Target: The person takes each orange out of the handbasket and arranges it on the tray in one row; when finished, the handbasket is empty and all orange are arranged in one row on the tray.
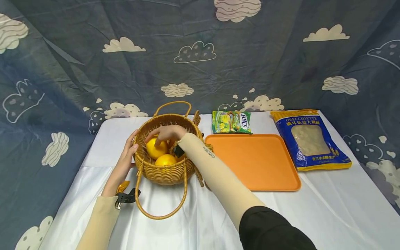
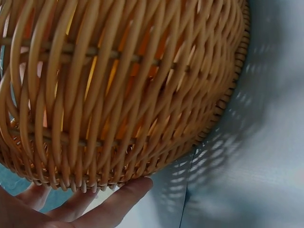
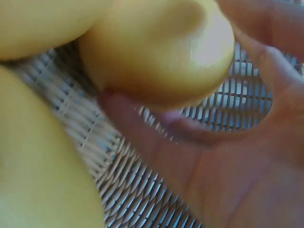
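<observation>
Head view: right grip [image 1: 168,133] around yellow fruit [image 1: 154,150] inside basket [image 1: 167,175]

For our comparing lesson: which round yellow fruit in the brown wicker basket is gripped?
The uppermost round yellow fruit in the head view; the right hand grips only this one.

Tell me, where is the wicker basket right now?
In the head view, the wicker basket sits left of centre on the white cloth, just left of the orange tray; the left hand touches its side and the right hand is inside.

Green packet [image 1: 231,122] and blue orecchiette bag [image 1: 309,139] beside orange tray [image 1: 251,163]
</observation>
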`<state>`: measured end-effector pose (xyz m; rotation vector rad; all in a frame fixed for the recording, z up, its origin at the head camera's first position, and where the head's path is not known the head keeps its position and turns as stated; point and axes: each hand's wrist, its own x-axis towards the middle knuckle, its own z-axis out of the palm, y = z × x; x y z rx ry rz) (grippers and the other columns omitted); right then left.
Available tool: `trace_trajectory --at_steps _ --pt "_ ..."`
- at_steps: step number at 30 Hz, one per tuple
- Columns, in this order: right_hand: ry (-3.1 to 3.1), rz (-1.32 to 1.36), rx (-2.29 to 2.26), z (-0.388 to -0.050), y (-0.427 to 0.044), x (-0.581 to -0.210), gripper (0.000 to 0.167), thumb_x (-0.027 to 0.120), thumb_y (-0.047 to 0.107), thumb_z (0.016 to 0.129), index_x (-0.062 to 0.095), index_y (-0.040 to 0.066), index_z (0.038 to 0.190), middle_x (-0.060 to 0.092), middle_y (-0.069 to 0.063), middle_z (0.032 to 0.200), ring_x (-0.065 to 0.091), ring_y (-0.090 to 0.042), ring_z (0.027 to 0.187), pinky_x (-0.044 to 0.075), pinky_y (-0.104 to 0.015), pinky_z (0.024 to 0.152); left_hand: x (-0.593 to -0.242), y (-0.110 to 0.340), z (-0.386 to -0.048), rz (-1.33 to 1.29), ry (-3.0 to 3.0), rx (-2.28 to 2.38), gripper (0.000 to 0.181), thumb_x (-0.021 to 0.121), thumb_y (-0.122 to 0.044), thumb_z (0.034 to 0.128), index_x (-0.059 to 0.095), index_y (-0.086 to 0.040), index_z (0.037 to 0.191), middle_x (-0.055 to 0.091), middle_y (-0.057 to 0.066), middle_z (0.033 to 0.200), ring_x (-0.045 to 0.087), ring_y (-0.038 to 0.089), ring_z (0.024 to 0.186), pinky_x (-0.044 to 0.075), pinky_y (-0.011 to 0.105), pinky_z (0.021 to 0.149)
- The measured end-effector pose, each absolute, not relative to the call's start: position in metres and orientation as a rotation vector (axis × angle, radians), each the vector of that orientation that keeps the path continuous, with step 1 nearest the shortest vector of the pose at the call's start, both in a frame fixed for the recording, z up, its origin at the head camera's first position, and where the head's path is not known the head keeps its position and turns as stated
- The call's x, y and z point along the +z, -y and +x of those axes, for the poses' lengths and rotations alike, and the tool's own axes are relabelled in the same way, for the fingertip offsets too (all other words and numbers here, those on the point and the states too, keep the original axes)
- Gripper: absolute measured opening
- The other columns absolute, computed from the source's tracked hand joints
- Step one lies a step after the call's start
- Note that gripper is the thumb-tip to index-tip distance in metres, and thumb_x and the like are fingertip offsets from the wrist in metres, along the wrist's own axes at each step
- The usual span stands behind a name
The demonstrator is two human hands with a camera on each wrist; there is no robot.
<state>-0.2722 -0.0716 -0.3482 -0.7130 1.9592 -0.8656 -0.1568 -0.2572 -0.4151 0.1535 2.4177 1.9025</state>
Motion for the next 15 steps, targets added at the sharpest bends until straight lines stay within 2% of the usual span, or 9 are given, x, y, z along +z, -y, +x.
trace_trajectory --at_steps 5,11,15 --pt "-1.942 -0.757 -0.922 -0.277 0.059 -0.339 0.044 0.058 0.009 0.094 0.051 0.018 0.137 0.035 -0.006 0.146 0.043 -0.024 0.120 0.046 -0.042 0.090 -0.415 0.256 -0.157 0.156 -2.438 1.883 0.055 0.031 -0.043 0.1008 0.011 -0.042 0.152 0.002 0.007 0.158 0.019 0.044 0.136 0.031 0.073 0.088" --pt "-1.896 -0.915 -1.000 -0.280 0.044 -0.324 0.044 0.056 0.011 0.096 0.042 0.011 0.137 0.035 -0.008 0.141 0.043 -0.019 0.112 0.043 -0.029 0.087 -0.416 0.258 -0.157 0.171 -2.451 1.874 0.055 0.030 -0.043 0.1010 0.011 -0.042 0.152 0.002 0.006 0.158 0.018 0.045 0.136 0.032 0.073 0.087" --pt "-1.880 -0.972 -1.070 -0.280 0.028 -0.311 0.043 0.053 0.014 0.098 0.039 0.012 0.139 0.035 -0.007 0.138 0.046 -0.018 0.096 0.043 -0.030 0.074 -0.417 0.258 -0.157 0.184 -2.459 1.875 0.055 0.031 -0.043 0.1009 0.011 -0.041 0.152 0.002 0.005 0.158 0.017 0.044 0.136 0.032 0.074 0.086"
